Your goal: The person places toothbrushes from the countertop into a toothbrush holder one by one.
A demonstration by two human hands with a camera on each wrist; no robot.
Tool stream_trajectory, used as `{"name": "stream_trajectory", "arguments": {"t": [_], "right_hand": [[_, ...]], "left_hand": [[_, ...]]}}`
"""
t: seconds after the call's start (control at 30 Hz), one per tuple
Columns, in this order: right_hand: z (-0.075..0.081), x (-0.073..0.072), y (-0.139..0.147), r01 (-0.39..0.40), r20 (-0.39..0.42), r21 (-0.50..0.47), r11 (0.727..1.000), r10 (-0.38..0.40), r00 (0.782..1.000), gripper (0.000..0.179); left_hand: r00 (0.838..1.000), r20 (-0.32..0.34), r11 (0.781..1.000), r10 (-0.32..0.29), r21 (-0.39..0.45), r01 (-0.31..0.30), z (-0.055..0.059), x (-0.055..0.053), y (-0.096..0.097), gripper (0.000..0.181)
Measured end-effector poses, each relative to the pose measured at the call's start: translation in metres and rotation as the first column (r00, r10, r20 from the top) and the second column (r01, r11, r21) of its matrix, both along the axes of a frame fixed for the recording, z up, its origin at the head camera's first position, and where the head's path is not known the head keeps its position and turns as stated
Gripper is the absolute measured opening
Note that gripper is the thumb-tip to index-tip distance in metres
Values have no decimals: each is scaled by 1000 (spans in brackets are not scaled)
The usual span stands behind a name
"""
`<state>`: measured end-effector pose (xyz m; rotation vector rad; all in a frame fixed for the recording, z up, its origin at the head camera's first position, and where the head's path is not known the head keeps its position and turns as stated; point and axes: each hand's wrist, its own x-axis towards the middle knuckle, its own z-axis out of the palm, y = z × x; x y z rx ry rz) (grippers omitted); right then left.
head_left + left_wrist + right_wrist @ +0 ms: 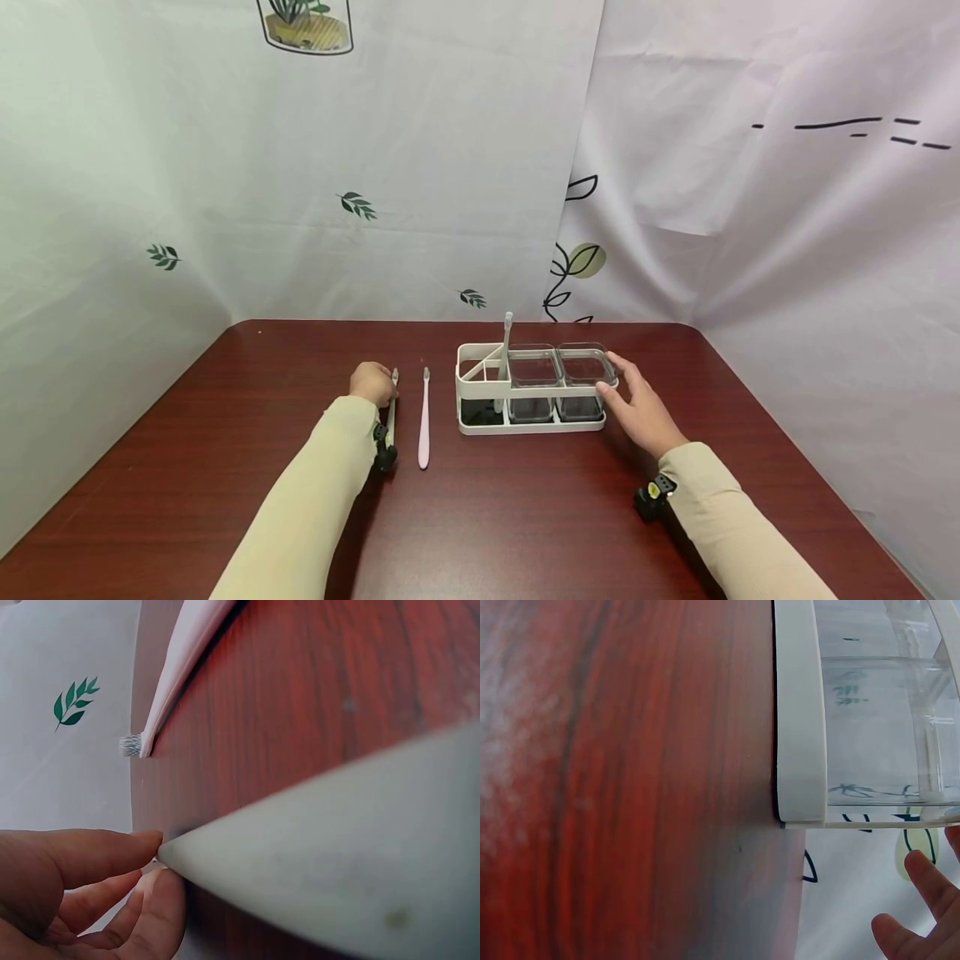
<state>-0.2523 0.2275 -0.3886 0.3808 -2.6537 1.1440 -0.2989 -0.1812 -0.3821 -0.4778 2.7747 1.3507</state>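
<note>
My left hand pinches a pale toothbrush between thumb and fingertips near its bristle end. The brush's handle runs back under the wrist, close over the table. Just to its right lies a pink toothbrush, bristles toward the back. A white toothbrush holder stands farther right with two clear cups in it. Another toothbrush stands upright in its left part. At the holder's right end is my right hand, thumb and fingers spread and fairly straight, fingertips right at the rim.
The dark red-brown wooden table has rounded back corners. A white cloth backdrop with printed leaves hangs behind it and along both sides. Small black cameras sit on both wrists.
</note>
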Motion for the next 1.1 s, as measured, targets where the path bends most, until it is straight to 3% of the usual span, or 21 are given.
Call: {"name": "stream_trajectory", "arguments": {"t": [0.23, 0.47, 0.73, 0.93, 1.1], "right_hand": [[0, 0, 1, -1, -11, 4, 1000, 1, 1000, 63], [0, 0, 2, 3, -20, 3, 1000, -3, 1000, 62], [-2, 0, 0, 5, -21, 4, 1000, -5, 1000, 61], [-2, 0, -1, 4, -22, -4, 1000, -4, 1000, 62], [-3, 0, 0, 6, -12, -6, 1000, -6, 1000, 62]], "left_hand": [[1000, -15, 997, -25, -77, 24, 3, 0, 3, 22], [997, -6, 977, -74, -203, 71, 6, 2, 7, 6], [999, -14, 999, -38, -26, 37, 2, 4, 5, 25], [999, -32, 995, -22, 98, 25, 2, -3, 3, 33], [998, -60, 986, -28, 162, 38, 9, -1, 4, 35]]}}
